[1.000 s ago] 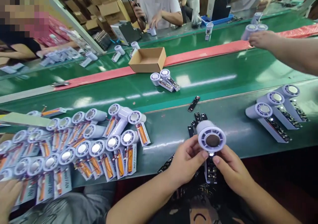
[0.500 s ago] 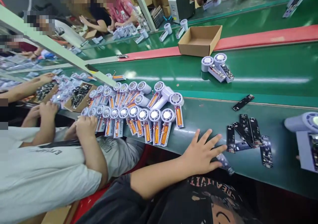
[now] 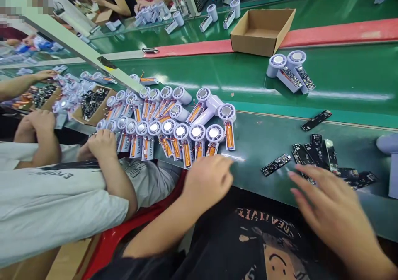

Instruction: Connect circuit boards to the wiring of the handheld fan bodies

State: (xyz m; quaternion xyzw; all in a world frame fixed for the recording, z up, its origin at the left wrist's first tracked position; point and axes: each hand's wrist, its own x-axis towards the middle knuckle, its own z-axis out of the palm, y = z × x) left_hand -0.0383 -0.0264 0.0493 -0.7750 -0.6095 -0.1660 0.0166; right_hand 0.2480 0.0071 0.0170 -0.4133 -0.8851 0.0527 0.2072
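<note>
My left hand, its fingers curled, is at the front row of lilac handheld fans. It overlaps the handle of the end fan; whatever its fingers hold, if anything, is hidden. Several of these fans lie with open handles showing orange wired parts. My right hand is open and slightly blurred, fingers stretched toward a loose pile of black circuit boards. One circuit board lies apart between my two hands, and another black board lies behind the pile.
A cardboard tray sits across the red strip. Two fans with boards in their handles lie on the green belt. At left, a co-worker's hands are by the fans, near a box of boards. A metal post slants across.
My left hand has moved left from beside the boards to the fans, its spread fingers now curled. My right hand has come into view over the boards, whose pile lies differently.
</note>
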